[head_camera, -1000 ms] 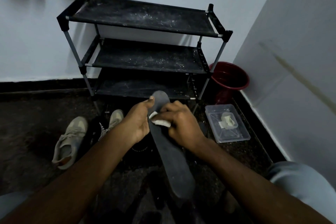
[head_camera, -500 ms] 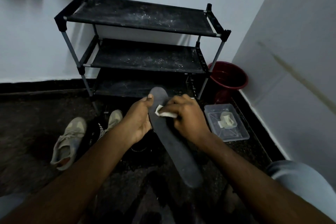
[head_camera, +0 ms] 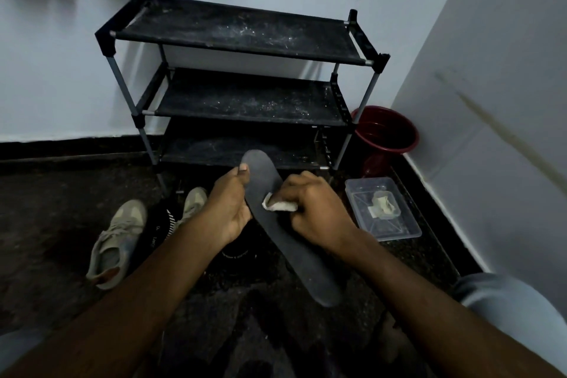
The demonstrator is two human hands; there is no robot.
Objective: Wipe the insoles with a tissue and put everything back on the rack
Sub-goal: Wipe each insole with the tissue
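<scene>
A long dark grey insole (head_camera: 294, 255) slants from upper left to lower right in front of me. My left hand (head_camera: 228, 209) grips its toe end, thumb on top. My right hand (head_camera: 319, 215) pinches a crumpled white tissue (head_camera: 279, 204) and presses it on the insole's upper part. The black three-shelf rack (head_camera: 242, 37) stands against the wall behind, its shelves dusty and bare. Two beige sneakers (head_camera: 118, 242) lie on the floor to the left, the second one (head_camera: 193, 202) partly hidden behind my left forearm.
A clear plastic box (head_camera: 399, 228) with a crumpled tissue in it sits on the floor to the right. A dark red bucket (head_camera: 385, 135) stands in the corner beside the rack. Dark items with white lettering lie under my hands. The right wall is close.
The tissue and my right hand have slid along the insole's upper part. The insole's lower end has swung to the right, and its toe end has risen a little.
</scene>
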